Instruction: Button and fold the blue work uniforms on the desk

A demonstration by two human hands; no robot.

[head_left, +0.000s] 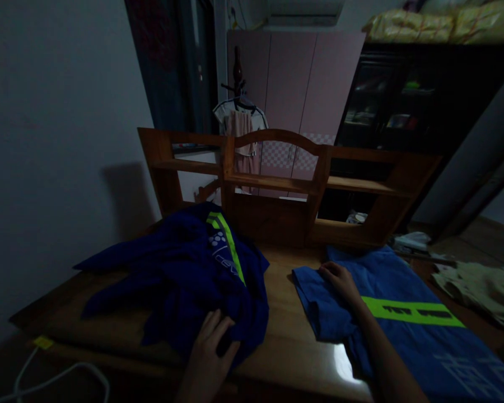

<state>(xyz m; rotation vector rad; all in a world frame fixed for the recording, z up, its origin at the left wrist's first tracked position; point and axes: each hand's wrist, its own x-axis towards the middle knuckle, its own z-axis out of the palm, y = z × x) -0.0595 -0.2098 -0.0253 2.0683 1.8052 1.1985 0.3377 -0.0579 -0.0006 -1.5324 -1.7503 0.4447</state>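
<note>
A crumpled dark blue garment [180,274] with a yellow-green reflective strip and white print lies on the left of the wooden desk. My left hand [212,350] touches its near edge, thumb apart from the fingers and no cloth visibly gripped. To the right, a lighter blue garment [386,274] with a bright yellow-green band is spread fairly flat and runs over the desk's right side. Its sleeve [315,296] points toward the middle. My right hand [338,278] is closed on the cloth at that sleeve, fingers together; the fingertips are partly hidden.
Beneath both garments is the wooden desk top [281,313], with a wooden shelf rack [273,182] along its back. A white cable [84,366] hangs at the front left. Pale cloth [483,291] lies beyond the right side. A wall [67,140] borders the left.
</note>
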